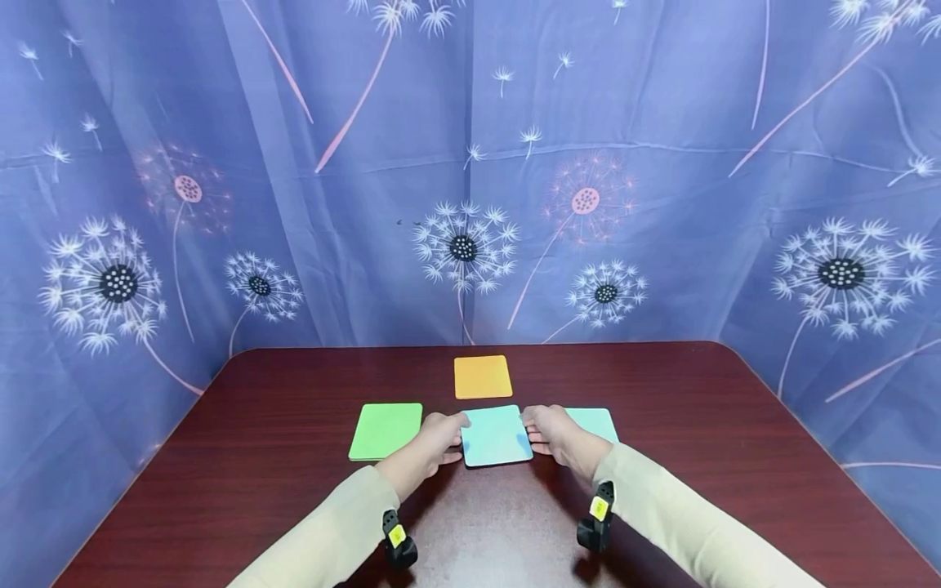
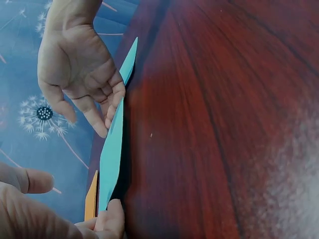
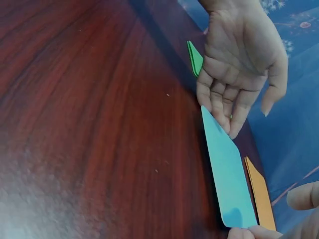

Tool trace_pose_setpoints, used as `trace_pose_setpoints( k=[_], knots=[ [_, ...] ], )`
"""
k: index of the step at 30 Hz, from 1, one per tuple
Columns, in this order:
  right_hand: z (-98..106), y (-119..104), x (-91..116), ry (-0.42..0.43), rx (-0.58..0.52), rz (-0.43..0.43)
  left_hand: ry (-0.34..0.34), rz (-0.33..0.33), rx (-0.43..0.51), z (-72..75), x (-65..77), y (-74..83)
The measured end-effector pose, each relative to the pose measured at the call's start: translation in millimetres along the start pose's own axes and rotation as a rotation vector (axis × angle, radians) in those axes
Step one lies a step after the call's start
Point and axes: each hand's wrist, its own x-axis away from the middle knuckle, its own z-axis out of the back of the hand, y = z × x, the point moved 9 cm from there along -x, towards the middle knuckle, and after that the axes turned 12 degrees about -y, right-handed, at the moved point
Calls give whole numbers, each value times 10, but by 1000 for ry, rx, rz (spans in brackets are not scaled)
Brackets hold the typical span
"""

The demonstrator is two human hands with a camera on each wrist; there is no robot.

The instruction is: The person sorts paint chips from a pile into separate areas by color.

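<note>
A light blue square card (image 1: 497, 437) is between my two hands in the middle of the table. My left hand (image 1: 434, 441) touches its left edge with nearly straight fingers (image 3: 219, 102), the thumb held apart from it. At the opposite edge, the fingers of my right hand (image 1: 559, 434) touch it in the same way, and that thumb also stands away. Dark shadow shows under the card's near side in the left wrist view. Behind my right hand lies another light blue card (image 1: 595, 423), partly covered by the hand.
Green square cards (image 1: 385, 431), stacked, lie beside my left hand. Farther back, orange square cards (image 1: 482, 377) lie near the far edge of the dark red wooden table (image 1: 294, 392). A blue curtain (image 1: 367, 245) with dandelion prints hangs behind and along both sides.
</note>
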Motion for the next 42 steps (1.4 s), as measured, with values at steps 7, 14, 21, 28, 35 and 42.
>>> trace_pose_setpoints(
  k=[7,14,21,28,35,42],
  knots=[
    [-24,-27,23,-3,40,8,-19,26,26,-32,51,-15],
    [-25,-60,56,15,94,20,-26,25,11,-54,48,29],
    [93,-140,109,7,175,25,-72,16,-3,-185,-11,168],
    [281,-252,160,-22,149,39,-98,19,-18,-341,-50,390],
    [554,-252,270,-14,139,51,-160,11,-36,-644,-131,492],
    [774,-100,364,41,163,6,-174,27,-41,-870,-264,411]
  ],
)
